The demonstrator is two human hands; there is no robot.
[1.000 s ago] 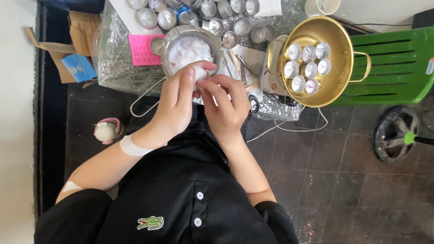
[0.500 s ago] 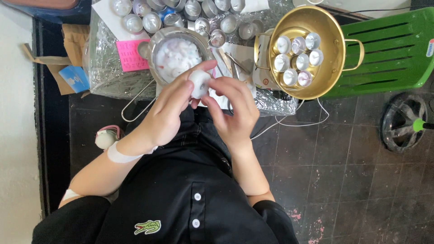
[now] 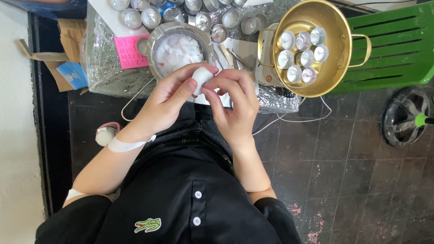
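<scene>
Both hands are meeting at upper centre of the frame over a small white lump [image 3: 201,77]. The left hand [image 3: 165,101] is curling its thumb and fingers closed around the lump's left side; the right hand [image 3: 233,101] is pinching its right side with bent fingertips. The lump is sitting just below a metal bowl [image 3: 156,43] of white pieces on the foil-covered desk [image 3: 106,74]. A brass-coloured pot [image 3: 337,45] holding small filled metal cups is standing at upper right, beside a green bench [image 3: 402,49]. More small metal cups [image 3: 151,16] are lining the top edge, near a pink card [image 3: 129,52].
</scene>
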